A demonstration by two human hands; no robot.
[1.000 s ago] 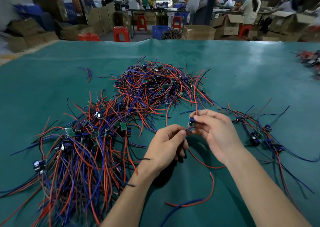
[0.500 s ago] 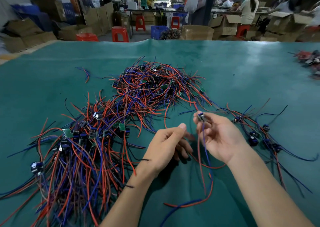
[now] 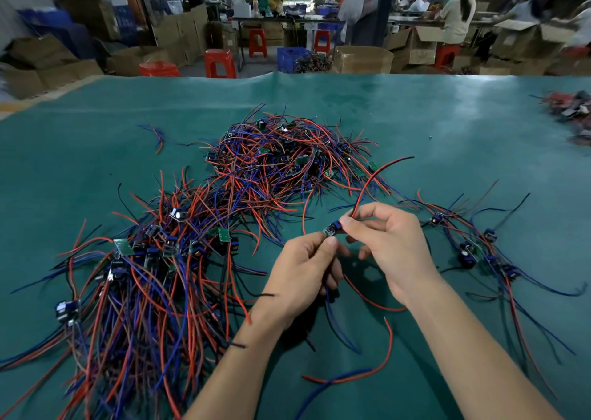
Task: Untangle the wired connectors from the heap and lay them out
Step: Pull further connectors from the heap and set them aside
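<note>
A: Entry, hands. Left hand (image 3: pixel 302 269) and right hand (image 3: pixel 391 243) are raised over the near middle of the green worktop (image 3: pixel 447 125), both pinching one small connector (image 3: pixel 332 228) between them. Left thumb and forefinger grip its lower end; right thumb and forefinger grip its upper end, other fingers loosely curled.

B: Wires on that piece?

A: A red wire (image 3: pixel 372 176) arcs up and away from the right fingertips toward the far side. A blue wire (image 3: pixel 339 323) and another red wire (image 3: pixel 388 349) trail down from the hands onto the worktop near the front edge.

B: Heap location?

A: The tangled heap (image 3: pixel 281 163) lies at the worktop's centre, beyond the hands. A second, larger spread of wired connectors (image 3: pixel 134 279) runs toward the near left corner. A smaller row of connectors (image 3: pixel 473 250) lies to the right of the right hand, apart from the heap.

B: Far right edge?

A: A blurred pile (image 3: pixel 572 112), contents not legible.
</note>
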